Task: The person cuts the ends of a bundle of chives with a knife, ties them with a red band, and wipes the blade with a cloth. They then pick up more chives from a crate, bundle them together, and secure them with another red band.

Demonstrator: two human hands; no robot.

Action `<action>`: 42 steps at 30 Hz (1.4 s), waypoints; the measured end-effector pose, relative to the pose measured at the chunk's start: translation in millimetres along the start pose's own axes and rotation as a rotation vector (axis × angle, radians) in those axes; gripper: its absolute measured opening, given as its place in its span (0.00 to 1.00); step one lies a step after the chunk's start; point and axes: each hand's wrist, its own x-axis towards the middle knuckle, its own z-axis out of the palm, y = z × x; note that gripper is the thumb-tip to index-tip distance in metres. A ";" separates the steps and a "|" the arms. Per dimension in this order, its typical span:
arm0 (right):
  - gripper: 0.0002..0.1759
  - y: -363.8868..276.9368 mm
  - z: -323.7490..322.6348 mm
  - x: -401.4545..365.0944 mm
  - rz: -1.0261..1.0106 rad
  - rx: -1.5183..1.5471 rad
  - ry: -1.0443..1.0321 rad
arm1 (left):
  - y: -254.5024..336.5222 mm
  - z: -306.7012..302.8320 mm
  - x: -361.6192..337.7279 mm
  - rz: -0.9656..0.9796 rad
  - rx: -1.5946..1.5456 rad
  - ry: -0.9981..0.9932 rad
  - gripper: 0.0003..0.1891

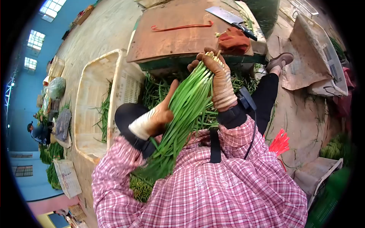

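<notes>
Right hand (221, 78) grips greens (192, 93) by pale ends. Left hand (157, 116) against them, fingers hidden, can't tell grip. Knife (225, 16) on board (175, 43).

Right hand (217, 72) grips a green bunch (190, 95), left hand (163, 114) against it.

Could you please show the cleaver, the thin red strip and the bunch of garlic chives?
Cleaver (229, 17): head view, on its blade.
Thin red strip (182, 27): head view, on its middle.
Bunch of garlic chives (190, 92): head view, on its leaves.
</notes>
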 end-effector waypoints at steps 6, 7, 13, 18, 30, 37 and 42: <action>0.11 36.8 -8.1 17.4 0.017 0.243 0.109 | 27.2 50.5 -8.0 -0.433 -0.336 0.296 0.56; 0.09 39.3 -8.3 18.0 0.017 0.225 0.114 | 29.2 51.0 -7.2 -0.490 -0.359 0.342 0.53; 0.22 19.8 -59.0 51.7 0.022 0.243 0.114 | 69.7 36.4 -26.6 -0.640 0.098 0.438 0.38; 0.22 5.5 -34.9 13.6 -0.142 -0.755 -0.369 | 72.1 31.9 -28.9 -0.578 0.259 0.450 0.46; 0.20 -0.9 -45.2 -3.3 0.015 -0.729 -0.340 | 49.4 32.6 -32.3 -0.534 0.411 0.455 0.49; 0.19 -26.6 -79.9 20.0 0.086 -0.512 0.020 | 38.2 26.7 -42.5 -0.493 0.477 0.394 0.48; 0.27 -11.4 -57.6 0.1 0.230 -0.616 -0.234 | 36.6 24.8 -32.8 -0.515 0.463 0.372 0.48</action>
